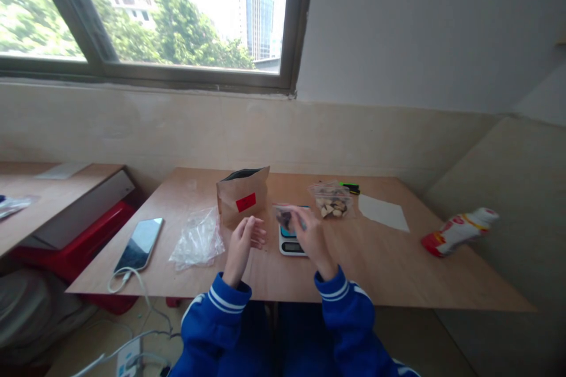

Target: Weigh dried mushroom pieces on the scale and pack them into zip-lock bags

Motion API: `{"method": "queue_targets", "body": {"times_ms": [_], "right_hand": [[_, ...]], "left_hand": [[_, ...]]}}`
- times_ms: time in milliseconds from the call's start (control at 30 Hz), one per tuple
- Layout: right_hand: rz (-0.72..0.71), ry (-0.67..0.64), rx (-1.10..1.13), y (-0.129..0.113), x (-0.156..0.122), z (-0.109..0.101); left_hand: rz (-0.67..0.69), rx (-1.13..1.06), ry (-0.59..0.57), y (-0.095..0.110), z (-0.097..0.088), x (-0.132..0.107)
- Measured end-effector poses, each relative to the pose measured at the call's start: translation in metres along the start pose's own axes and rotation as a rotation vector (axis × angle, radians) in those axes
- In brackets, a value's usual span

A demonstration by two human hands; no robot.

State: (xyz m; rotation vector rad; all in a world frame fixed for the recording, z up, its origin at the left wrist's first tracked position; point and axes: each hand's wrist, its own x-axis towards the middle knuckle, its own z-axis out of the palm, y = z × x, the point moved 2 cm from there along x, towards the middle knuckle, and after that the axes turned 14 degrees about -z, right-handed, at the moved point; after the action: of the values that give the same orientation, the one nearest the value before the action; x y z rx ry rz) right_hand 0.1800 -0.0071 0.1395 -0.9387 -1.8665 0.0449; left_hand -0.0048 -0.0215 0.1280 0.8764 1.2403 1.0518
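Observation:
Above a small digital scale (290,247), my right hand (312,238) pinches a small clear zip bag (283,217) with dark contents. What exactly is inside is too blurred to name. My left hand (246,240) is in front of a brown paper bag (230,200) with a red label, its fingers loosely bent and apart, holding nothing. The paper bag stands upright with its top open. Left of it lies a pile of clear plastic bags (198,240). Behind the scale to the right is a zip bag of dried slices (333,207).
A phone (139,244) with a white charging cable (144,285) lies at the table's left. On the right are a sheet of white paper (384,212) and a red-and-white bottle (457,234). Black and green pens (351,187) lie at the back, below the window.

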Motion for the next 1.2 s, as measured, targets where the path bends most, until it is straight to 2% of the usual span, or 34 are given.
{"method": "queue_targets", "body": {"times_ms": [100,233,367,500,600,700,833,900,1000,1200], "right_hand": [[-0.112,-0.119,0.216,-0.025,-0.016,0.040],[-0.140,-0.201,0.371,-0.035,-0.045,0.072],[-0.034,-0.306,0.422,-0.040,-0.060,0.079],[0.078,-0.383,0.609,-0.043,-0.056,0.071],[0.248,-0.287,0.747,-0.039,-0.051,0.070],[0.446,-0.128,0.715,-0.030,-0.050,0.076],[0.573,-0.031,0.733,-0.023,-0.051,0.085],[0.589,-0.028,0.742,-0.023,-0.052,0.085],[0.563,-0.038,0.717,-0.025,-0.051,0.082],[0.543,0.036,0.529,-0.023,-0.050,0.073]], "left_hand": [[-0.175,-0.193,-0.044,-0.013,0.002,0.005],[-0.247,-0.154,0.017,-0.037,-0.021,0.015],[-0.300,-0.060,-0.046,-0.053,-0.042,0.017],[-0.225,0.004,-0.082,-0.054,-0.048,0.015],[-0.102,0.048,-0.098,-0.050,-0.042,0.012],[0.005,0.096,-0.094,-0.049,-0.032,0.008],[0.146,0.307,-0.039,-0.052,-0.018,0.000],[0.198,0.393,-0.007,-0.052,-0.012,-0.004],[0.204,0.400,-0.001,-0.051,-0.008,-0.009],[0.153,0.259,-0.047,-0.046,-0.009,-0.013]]}}
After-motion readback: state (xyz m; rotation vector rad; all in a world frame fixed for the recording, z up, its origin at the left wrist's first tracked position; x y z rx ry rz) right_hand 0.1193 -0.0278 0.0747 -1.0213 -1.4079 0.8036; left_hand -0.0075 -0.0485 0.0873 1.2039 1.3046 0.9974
